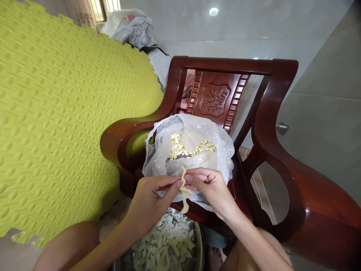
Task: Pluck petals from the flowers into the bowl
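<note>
Between the fingertips of both hands is a pale yellow-white flower (184, 195) with long curling petals, one end up and one curling down. My left hand (158, 199) pinches it from the left, and my right hand (207, 186) pinches it from the right. Just beyond my hands, a white plastic bag (158, 162) stands with its mouth spread wide, holding many small yellow-white flower pieces (207, 145). Below my hands a metal basin (200, 248) is heaped with whitish petals (166, 241); my left forearm hides part of it.
The bag rests on a dark red wooden armchair (234, 66) with a carved back. A yellow-green textured foam mat (70, 98) stands upright along the left. More plastic bags (129, 28) lie behind it near a window. A tiled wall (239, 26) is behind the chair.
</note>
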`<move>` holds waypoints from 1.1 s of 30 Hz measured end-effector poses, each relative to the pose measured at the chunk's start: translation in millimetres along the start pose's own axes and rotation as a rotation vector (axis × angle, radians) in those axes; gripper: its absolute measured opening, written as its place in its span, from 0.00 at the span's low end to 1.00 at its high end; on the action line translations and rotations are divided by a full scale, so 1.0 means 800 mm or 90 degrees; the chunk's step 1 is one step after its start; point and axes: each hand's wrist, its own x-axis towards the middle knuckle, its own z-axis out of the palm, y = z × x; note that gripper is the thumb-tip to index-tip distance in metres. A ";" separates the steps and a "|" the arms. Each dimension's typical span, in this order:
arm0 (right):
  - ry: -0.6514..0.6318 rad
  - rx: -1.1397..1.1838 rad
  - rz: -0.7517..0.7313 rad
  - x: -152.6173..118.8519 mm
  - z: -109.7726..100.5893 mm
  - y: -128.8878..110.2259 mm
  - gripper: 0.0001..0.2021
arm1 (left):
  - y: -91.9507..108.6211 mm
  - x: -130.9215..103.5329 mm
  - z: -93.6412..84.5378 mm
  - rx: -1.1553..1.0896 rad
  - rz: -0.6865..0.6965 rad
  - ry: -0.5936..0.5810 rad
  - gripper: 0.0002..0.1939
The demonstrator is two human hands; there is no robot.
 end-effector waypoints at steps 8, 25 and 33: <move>0.003 -0.031 -0.004 -0.003 0.002 -0.006 0.14 | -0.008 -0.002 0.004 0.052 0.069 0.022 0.10; 0.000 -0.028 0.016 -0.001 0.000 0.000 0.16 | -0.003 -0.001 0.002 -0.082 -0.037 -0.021 0.08; -0.014 -0.022 -0.002 -0.004 -0.003 0.006 0.14 | -0.005 0.002 0.000 -0.088 -0.080 -0.043 0.07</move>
